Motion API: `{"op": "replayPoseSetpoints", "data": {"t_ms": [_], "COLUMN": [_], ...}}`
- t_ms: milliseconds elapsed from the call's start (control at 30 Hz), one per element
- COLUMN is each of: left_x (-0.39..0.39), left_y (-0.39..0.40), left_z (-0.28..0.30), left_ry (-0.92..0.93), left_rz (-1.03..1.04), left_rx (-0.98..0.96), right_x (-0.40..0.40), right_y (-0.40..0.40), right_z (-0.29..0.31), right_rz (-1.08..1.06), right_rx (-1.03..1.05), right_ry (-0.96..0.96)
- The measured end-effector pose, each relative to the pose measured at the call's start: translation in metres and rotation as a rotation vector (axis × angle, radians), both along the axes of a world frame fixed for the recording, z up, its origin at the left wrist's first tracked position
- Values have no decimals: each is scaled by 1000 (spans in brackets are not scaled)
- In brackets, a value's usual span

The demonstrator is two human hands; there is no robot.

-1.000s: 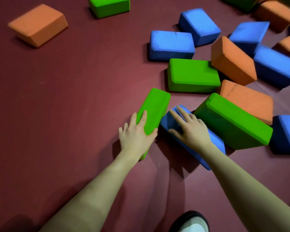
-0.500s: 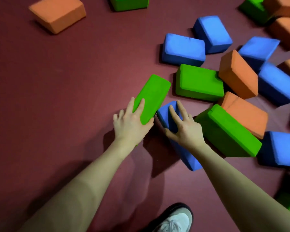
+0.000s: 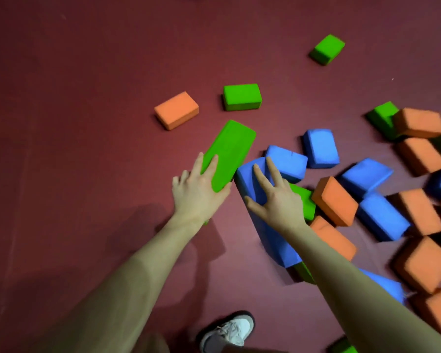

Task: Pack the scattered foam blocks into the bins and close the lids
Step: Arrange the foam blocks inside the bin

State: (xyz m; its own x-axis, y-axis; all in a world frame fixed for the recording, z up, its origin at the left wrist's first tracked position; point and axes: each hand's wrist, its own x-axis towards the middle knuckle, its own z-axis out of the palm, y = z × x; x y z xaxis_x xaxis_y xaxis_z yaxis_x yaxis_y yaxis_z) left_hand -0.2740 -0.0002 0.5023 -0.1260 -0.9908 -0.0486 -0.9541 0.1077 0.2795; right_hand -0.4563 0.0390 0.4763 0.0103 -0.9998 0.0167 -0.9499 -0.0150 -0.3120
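Both blocks have risen off the floor since earlier: left hand grips the green block, right hand grips the blue block just beside it; others scattered rightward.

Item count as recorded, head view:

- Green block: eight were counted. Three of these were partly hidden or cut off by the frame edge, so the figure was a minimum.
- Orange block: nine were counted, one of them only a sliver at the right edge.
- Blue block: seven were counted, one of them largely covered by a forearm.
- Hands: two were present, one left hand and one right hand.
- Shoe: one was present.
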Motion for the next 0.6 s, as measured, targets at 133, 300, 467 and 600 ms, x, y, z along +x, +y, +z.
{"op": "replayPoseSetpoints", "data": {"t_ms": [133, 300, 467, 600], "left_x": [9, 38, 74, 103], "left_y": [-12, -33, -67, -115], "left_z": [100, 181, 223, 237], "left_ry": [-5, 22, 1, -7], "left_rz": [58, 149, 220, 223], "left_rx": [-29, -133, -176, -148], "right_x": [4, 28, 68, 100], "right_y": [-24, -64, -108, -156], "right_z": [102, 184, 224, 238], "right_rz": [75, 144, 147, 152], "right_rx": [-38, -77, -85, -89], "right_ry": [-2, 1, -15, -9]}}
